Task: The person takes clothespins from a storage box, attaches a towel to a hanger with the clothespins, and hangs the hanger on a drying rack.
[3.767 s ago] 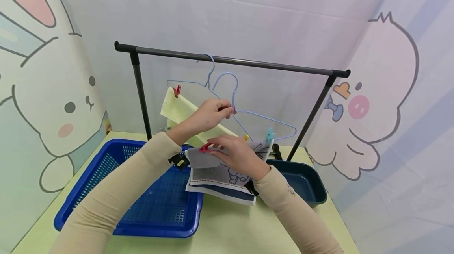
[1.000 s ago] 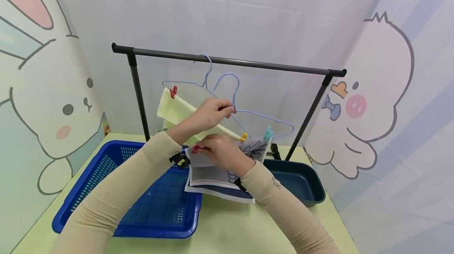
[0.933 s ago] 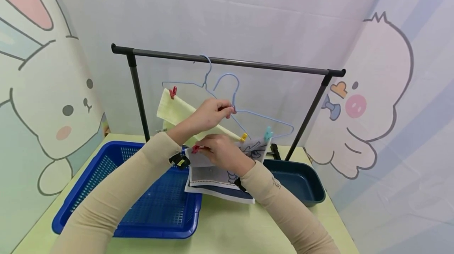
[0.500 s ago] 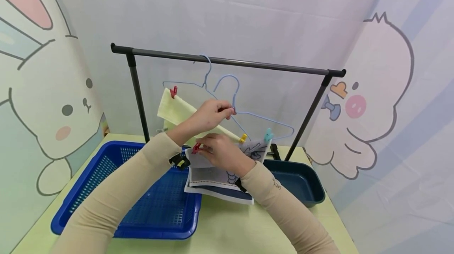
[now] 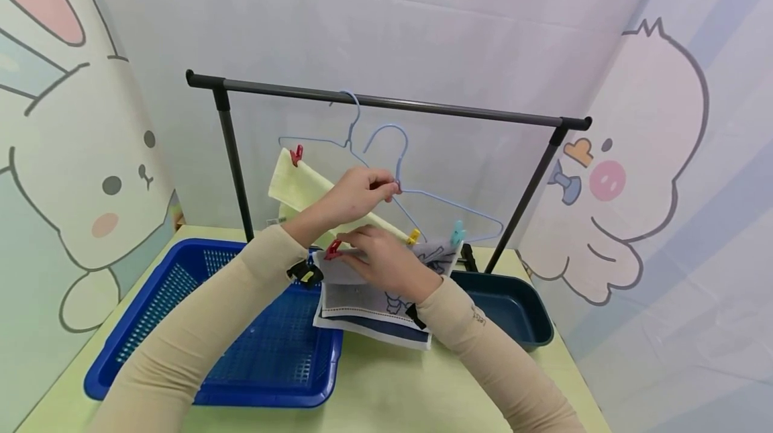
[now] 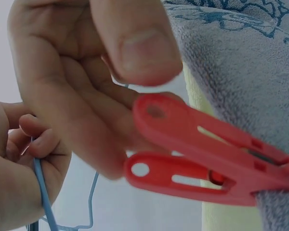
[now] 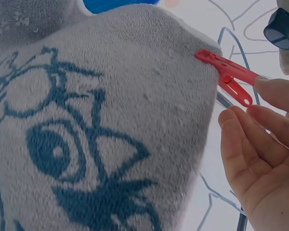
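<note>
In the head view my left hand point(image 5: 368, 191) pinches a light-blue wire hanger point(image 5: 449, 201) at the base of its hook. A grey towel point(image 5: 362, 299) with dark-blue drawings and a white edge hangs from that hanger. At the towel's left corner a red clothespin point(image 5: 333, 250) bites the cloth; the right wrist view shows the clothespin point(image 7: 226, 70) on the edge. My right hand point(image 5: 389, 262) is beside it, thumb and fingers parted around the handles. The left wrist view shows the thumb apart from the clothespin point(image 6: 207, 154). A turquoise clothespin point(image 5: 457, 233) grips the towel's right corner.
Behind, a pale-yellow towel point(image 5: 296, 184) hangs slanted from a second hanger point(image 5: 353, 125) on the black rack bar point(image 5: 459, 110), with red point(image 5: 296, 155) and yellow point(image 5: 413, 237) clothespins. A blue basket point(image 5: 260, 397) stands left, a dark-green tub point(image 5: 540, 312) right, on the table point(image 5: 398, 386).
My right hand moved left with the red clothespin to the grey towel's left corner, then loosened its fingers from it. The yellow clothespin came into fuller view. My left hand stayed on the hanger.
</note>
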`<act>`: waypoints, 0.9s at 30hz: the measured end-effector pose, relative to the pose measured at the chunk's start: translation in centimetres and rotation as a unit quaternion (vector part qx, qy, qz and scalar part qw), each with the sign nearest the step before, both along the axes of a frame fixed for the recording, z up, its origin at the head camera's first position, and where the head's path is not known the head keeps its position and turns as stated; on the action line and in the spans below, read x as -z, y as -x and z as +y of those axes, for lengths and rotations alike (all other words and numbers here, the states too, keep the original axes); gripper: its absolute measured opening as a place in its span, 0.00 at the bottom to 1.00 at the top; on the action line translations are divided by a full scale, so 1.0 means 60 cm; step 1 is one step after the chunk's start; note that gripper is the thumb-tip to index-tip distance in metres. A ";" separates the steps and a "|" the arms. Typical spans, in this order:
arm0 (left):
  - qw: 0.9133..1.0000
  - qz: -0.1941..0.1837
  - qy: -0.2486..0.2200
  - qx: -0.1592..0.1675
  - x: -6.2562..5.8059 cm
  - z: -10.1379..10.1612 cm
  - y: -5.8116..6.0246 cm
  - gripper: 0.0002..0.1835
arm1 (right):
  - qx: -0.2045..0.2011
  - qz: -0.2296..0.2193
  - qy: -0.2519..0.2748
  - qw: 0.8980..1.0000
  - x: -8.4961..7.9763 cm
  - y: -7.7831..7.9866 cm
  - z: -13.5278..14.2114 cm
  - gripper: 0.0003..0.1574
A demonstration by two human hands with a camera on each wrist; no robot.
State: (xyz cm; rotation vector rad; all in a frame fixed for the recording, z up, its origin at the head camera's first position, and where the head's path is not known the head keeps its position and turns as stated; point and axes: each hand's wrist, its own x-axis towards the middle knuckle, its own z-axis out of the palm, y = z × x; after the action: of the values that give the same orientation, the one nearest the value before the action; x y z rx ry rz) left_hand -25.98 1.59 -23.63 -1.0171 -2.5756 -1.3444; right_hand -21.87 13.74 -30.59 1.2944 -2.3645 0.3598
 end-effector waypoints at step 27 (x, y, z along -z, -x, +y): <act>1.000 -0.008 -0.005 -0.003 -0.001 0.000 -0.003 0.09 | 0.045 0.034 0.038 0.998 -0.047 -0.023 0.121 0.10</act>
State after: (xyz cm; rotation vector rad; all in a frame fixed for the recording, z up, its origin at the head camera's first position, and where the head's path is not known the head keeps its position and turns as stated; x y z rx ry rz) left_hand -25.78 1.56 -23.60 -1.0010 -2.5779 -1.3694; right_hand -20.49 20.99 -27.76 1.1427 -2.3199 0.3681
